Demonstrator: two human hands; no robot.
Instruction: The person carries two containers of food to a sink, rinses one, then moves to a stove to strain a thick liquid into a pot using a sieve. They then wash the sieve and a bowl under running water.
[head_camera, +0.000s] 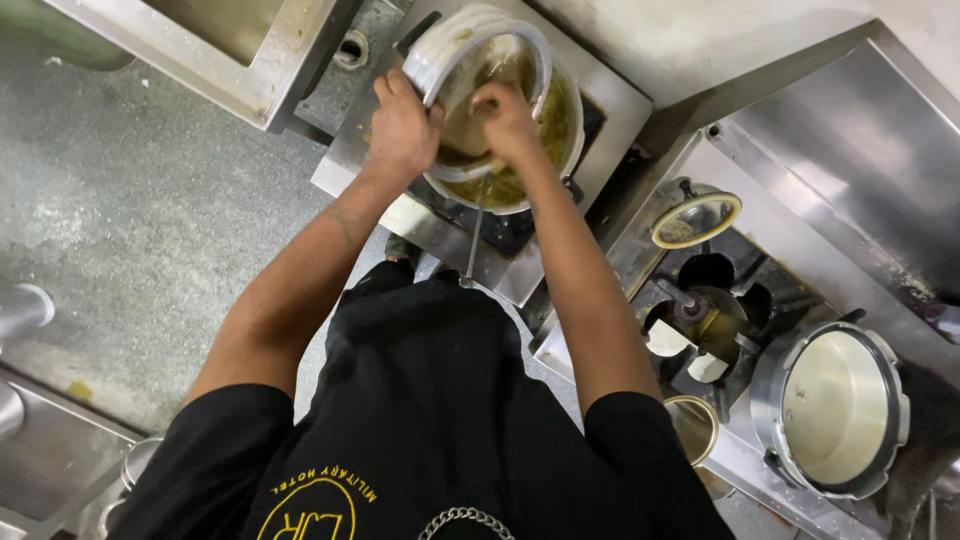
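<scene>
From the head view, the left hand (402, 125) grips the rim of a white bowl (452, 45), fingers curled tight on its edge, tilting it over a large pot (560, 135) of yellow-green food on a steel stove (610, 95); the right hand (507, 120) reaches into the bowl, fingers bunched, though what they pinch cannot be told; a long metal handle (474, 235) hangs down from the pot toward the person; to the right, well apart, stand a small lid (695, 218) and a pressure cooker (835, 408).
</scene>
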